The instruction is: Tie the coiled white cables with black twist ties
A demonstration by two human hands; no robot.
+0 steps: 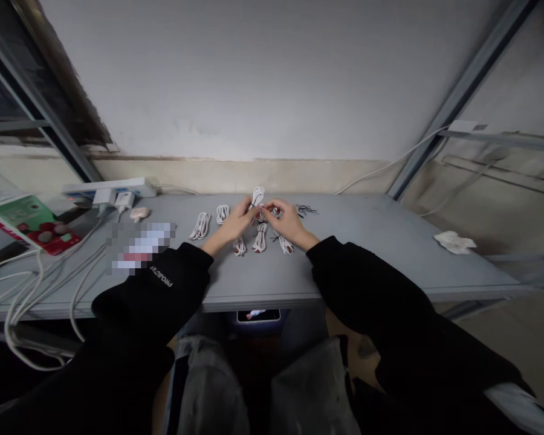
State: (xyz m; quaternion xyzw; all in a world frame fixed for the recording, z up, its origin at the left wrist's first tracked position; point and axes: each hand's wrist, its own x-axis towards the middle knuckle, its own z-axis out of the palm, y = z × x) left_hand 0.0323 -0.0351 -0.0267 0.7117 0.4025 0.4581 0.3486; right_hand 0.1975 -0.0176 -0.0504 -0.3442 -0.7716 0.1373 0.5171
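Observation:
My left hand point(234, 225) and my right hand point(286, 222) meet over the middle of the grey table point(367, 254), both pinching a coiled white cable point(257, 198) that stands up between the fingertips. Several more bundled white cables lie on the table: two to the left point(200, 226) point(222, 213), and others below the hands point(260, 237) point(284, 244) point(240, 246). A few black twist ties point(305, 209) lie just right of my right hand. Both arms wear black sleeves.
A white power strip point(111, 188) with plugged chargers sits at the back left, with white cords trailing off the table's left edge. A green and red box point(31, 222) lies far left. A crumpled white tissue point(454, 242) rests at the right. A phone point(258, 315) shows below the table's front edge.

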